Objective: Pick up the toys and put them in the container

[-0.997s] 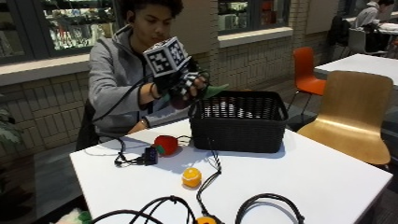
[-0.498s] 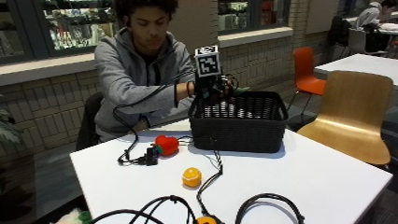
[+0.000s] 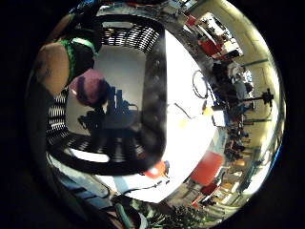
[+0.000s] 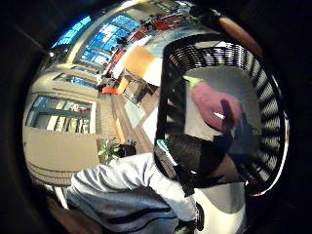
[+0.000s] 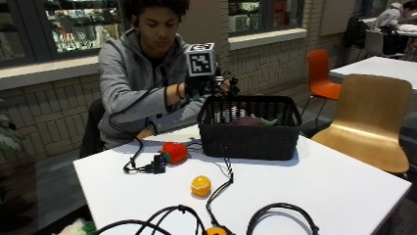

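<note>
My gloved right hand (image 5: 212, 85) hovers over the near-left rim of the black mesh basket (image 5: 247, 139), fingers loosely spread and holding nothing. A purple toy with a green top (image 5: 247, 120) is inside the basket, apart from the hand. Both palm views look down into the basket (image 3: 155, 95) (image 4: 170, 87) at this purple toy (image 3: 90, 88) (image 4: 214, 107). A red toy (image 5: 174, 152) lies on the white table (image 5: 338, 186) just left of the basket. A small orange-yellow toy (image 5: 200, 186) lies nearer the front.
Black cables (image 5: 280, 215) loop across the table's front, with another orange thing (image 5: 215, 231) at its edge. A wooden chair (image 5: 368, 117) stands right of the table. The person's bare left hand (image 5: 147, 132) rests near the table's far-left edge.
The hand came down from chest height to the basket's rim. The purple toy it held has left the fingers and is now inside the basket.
</note>
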A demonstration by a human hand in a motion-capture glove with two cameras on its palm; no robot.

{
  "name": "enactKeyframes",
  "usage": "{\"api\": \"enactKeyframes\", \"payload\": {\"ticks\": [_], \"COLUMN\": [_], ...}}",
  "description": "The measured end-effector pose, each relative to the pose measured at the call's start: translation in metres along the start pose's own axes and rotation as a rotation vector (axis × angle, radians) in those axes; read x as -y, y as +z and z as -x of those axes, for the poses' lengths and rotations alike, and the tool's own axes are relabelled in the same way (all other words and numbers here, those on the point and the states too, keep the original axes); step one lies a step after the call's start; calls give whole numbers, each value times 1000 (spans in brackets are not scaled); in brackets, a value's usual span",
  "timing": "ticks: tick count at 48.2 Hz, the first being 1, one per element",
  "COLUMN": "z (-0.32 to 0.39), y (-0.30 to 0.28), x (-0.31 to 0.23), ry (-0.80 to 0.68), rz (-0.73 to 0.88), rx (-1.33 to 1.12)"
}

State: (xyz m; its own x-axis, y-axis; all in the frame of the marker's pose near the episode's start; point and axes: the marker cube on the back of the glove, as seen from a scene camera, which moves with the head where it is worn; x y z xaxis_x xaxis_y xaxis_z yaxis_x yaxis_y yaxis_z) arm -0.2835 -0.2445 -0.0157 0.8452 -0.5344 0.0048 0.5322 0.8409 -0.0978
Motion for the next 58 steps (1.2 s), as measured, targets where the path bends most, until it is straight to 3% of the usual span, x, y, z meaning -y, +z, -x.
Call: {"api": "enactKeyframes", "payload": {"ticks": [4,11,19,35,44,58], "z": [-29,-93,-132,-144,-139,-139], "y": [-15,-23,25,121,135,110], "x": [-39,-100,-148,-155,-148,-139], "ry": [13,177,280,262,242,231], "rz": [-5,-36,102,325,289,15], "rx": [-11,10,54,100,136,148]}}
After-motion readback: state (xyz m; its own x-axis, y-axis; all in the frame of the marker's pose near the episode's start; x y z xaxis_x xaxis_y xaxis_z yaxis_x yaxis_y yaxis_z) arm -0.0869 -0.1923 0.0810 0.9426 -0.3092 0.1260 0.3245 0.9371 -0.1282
